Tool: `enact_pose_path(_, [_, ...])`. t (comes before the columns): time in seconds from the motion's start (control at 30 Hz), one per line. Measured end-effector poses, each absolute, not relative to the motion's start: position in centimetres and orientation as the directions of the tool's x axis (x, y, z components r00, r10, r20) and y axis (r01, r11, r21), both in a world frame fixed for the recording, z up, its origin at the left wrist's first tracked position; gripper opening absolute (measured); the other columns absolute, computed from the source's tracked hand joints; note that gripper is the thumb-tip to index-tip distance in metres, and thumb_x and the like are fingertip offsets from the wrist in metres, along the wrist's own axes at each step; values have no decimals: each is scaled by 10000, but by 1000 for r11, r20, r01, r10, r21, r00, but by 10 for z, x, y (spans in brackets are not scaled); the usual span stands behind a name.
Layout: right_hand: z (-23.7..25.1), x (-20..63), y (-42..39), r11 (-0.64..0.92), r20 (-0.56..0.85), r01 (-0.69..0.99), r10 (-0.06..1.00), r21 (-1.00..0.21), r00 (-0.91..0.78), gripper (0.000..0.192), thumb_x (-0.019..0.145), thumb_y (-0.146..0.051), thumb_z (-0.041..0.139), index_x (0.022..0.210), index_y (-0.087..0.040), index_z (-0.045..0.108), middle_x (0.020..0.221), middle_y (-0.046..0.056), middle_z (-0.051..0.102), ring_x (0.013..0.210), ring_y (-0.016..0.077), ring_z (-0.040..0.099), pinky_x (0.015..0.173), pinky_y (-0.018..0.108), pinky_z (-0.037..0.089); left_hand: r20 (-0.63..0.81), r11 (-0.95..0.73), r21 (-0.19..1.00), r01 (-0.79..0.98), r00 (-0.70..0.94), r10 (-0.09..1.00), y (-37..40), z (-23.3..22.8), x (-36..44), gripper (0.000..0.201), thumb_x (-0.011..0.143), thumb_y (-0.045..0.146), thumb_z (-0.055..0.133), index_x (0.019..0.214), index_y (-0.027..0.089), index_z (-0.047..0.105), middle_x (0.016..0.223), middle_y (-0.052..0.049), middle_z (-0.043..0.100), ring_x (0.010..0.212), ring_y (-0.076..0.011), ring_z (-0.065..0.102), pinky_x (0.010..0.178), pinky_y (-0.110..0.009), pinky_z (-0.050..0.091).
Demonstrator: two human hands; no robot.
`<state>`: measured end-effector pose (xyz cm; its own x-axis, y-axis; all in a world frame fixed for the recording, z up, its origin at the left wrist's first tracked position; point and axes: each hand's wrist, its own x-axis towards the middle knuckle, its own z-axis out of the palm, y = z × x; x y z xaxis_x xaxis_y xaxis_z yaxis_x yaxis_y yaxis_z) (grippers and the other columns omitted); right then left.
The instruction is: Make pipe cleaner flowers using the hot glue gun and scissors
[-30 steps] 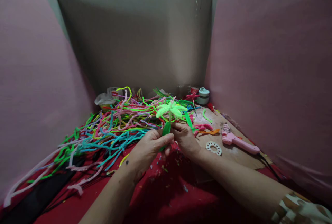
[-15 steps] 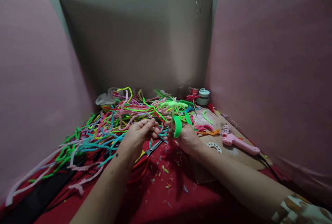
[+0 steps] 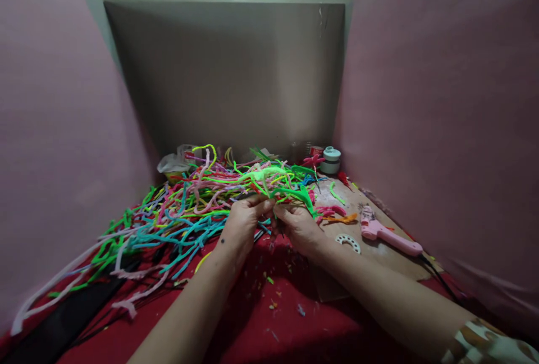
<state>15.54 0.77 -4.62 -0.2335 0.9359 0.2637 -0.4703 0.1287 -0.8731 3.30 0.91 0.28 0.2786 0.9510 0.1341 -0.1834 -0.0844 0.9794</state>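
Observation:
A light-green pipe-cleaner flower [image 3: 264,173] tilts away from me above a big tangle of coloured pipe cleaners [image 3: 177,206]. My left hand [image 3: 244,223] and my right hand [image 3: 300,228] meet just below it, fingertips pinched together on its stem. A darker green leaf strip [image 3: 300,194] bends out to the right over my right hand. Both hands hover over the red cloth [image 3: 269,319]. The stem itself is mostly hidden by my fingers.
A pink glue gun [image 3: 389,235] and a white ring-shaped disc [image 3: 347,241] lie on a cardboard sheet [image 3: 379,251] at the right. A small pale-green jar [image 3: 330,160] stands at the back. Pink panels and a grey board wall in the space. Coloured scraps dot the cloth.
The flower tipped from upright to leaning away. My left hand let go, moved left, then came back to the stem. The scissors seen half a second ago are hidden again.

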Motion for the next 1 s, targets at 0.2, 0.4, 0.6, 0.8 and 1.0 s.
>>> enact_pose_path(0.2, [-37, 160, 6, 273, 278, -435, 959, -858, 54, 228, 711, -379, 699, 722, -152, 680, 668, -3, 611, 608, 104, 530, 638, 247, 422, 282, -281, 959, -26, 20, 959, 9, 2, 30, 190, 616, 309, 723, 643, 130, 665, 598, 15, 588, 596, -108, 477, 591, -234, 363])
enact_pose_path(0.4, [-25, 168, 12, -44, 34, -678, 994, -734, -102, 285, 698, -413, 692, 713, -129, 682, 571, 27, 640, 528, 132, 572, 591, 270, 442, 219, -210, 975, -70, 160, 963, 1, -2, 30, 213, 648, 333, 710, 667, 144, 613, 609, 23, 576, 591, -107, 484, 606, -238, 389])
enact_pose_path(0.6, [-21, 172, 19, -203, -124, -773, 979, -601, -161, 156, 781, -149, 550, 640, -140, 615, 499, 13, 629, 441, 105, 544, 487, 220, 438, 171, -180, 984, -5, 341, 924, -3, 1, 31, 228, 722, 376, 648, 725, 150, 624, 597, 19, 574, 575, -114, 491, 614, -241, 387])
enact_pose_path(0.8, [-26, 175, 24, -310, -188, -757, 951, -575, -247, 118, 763, -126, 532, 665, -158, 588, 468, -7, 585, 433, 113, 522, 425, 210, 410, 179, -253, 952, 173, 353, 918, -1, -1, 27, 320, 786, 378, 574, 558, 154, 563, 528, 23, 518, 544, -99, 432, 577, -226, 328])
enact_pose_path(1.0, [-28, 173, 25, -317, -119, -759, 945, -568, -305, 98, 759, -124, 542, 685, -162, 593, 563, -2, 625, 495, 115, 553, 525, 241, 463, 205, -293, 947, 131, 457, 866, 1, -4, 18, 238, 790, 333, 579, 637, 153, 607, 610, 10, 549, 643, -125, 472, 664, -250, 356])
